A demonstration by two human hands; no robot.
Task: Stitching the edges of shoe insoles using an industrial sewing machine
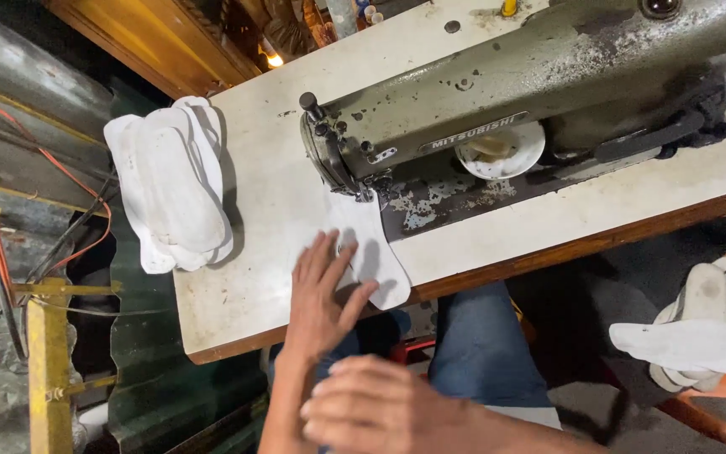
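While flat, left hand (323, 296) (fingers splayed, grasping nothing) on smooth white insole-shaped piece (369, 252).

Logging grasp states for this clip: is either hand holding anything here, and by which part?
Nothing is gripped. The left hand lies flat, fingers spread, pressing the near left edge of the white fabric piece under the sewing machine. The right hand is empty, off the table.

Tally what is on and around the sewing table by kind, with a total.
Sewing machine: 1
Stacks of white insole-shaped pieces: 2, one at the table's left end, one on the orange seat
Single white piece under the needle: 1
Small white dish: 1
Hands: 2, the left hand flat on the single piece, the right hand off the table
Total: 7
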